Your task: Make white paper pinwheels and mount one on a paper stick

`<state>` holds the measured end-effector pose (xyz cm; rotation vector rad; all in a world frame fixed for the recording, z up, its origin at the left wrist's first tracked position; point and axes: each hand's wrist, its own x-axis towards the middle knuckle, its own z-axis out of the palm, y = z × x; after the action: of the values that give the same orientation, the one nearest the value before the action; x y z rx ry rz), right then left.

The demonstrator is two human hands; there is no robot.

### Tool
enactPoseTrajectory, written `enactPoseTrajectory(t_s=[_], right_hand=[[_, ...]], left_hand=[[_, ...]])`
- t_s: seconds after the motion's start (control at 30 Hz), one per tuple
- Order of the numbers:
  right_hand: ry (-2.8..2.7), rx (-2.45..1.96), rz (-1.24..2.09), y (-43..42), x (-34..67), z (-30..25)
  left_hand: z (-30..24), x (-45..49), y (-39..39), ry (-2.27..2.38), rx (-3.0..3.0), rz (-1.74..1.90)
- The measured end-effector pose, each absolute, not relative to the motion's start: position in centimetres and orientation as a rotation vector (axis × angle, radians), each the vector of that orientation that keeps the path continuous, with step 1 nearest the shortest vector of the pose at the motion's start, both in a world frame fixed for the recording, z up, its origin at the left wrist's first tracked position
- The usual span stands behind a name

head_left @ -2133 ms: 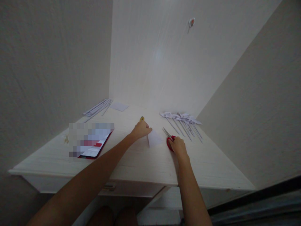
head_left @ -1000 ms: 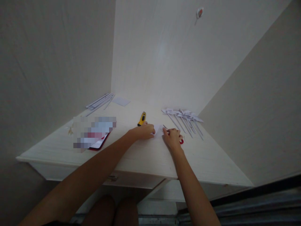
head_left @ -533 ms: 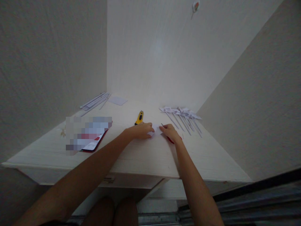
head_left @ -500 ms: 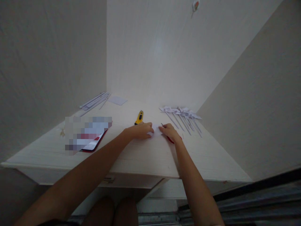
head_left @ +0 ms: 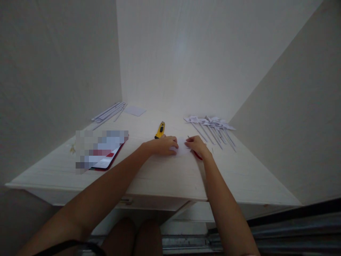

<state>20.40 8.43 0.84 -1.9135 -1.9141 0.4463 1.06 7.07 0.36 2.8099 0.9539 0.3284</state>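
A small piece of white paper point(head_left: 181, 146) lies between my hands on the white desk, pale against its top. My left hand point(head_left: 165, 145) is closed on its left side, fingers curled over it. At the paper's right edge, the fingertips of my right hand point(head_left: 196, 144) are pinched together on it. A red handle point(head_left: 197, 155) shows beneath that hand, and a thin dark tip point(head_left: 188, 137) sticks out past its fingers; the rest is hidden. Just beyond my left hand rests a yellow utility knife point(head_left: 160, 130).
Paper stems with folded tops point(head_left: 210, 124) are piled at the back right. Rolled paper sticks point(head_left: 109, 113) and a square paper sheet point(head_left: 135, 111) lie at the back left. A phone in a red-edged case point(head_left: 108, 161), partly blurred out, is at left. Walls enclose the desk.
The view has shifted slightly, so the desk and its things sit a little differently in the picture. Both hands stay at the paper, with little change in their grip.
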Motion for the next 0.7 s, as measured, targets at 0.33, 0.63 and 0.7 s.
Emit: enactPoseTrajectory(t_s=[0.33, 0.63, 0.7], right_hand=[[-2.029, -1.782, 0.193, 7.3, 20.2, 0.9], [-2.074, -1.69, 0.149, 6.6, 20.1, 0.9], [-2.034, -1.744, 0.232, 6.8, 20.3, 1.0]], left_hand=[[-0.3, 0.9, 8.0, 0.924, 2.83, 0.385], [-0.8, 1.0, 8.4, 0.925, 2.801, 0.408], [-0.8, 1.0, 8.4, 0.938, 2.791, 0.407]])
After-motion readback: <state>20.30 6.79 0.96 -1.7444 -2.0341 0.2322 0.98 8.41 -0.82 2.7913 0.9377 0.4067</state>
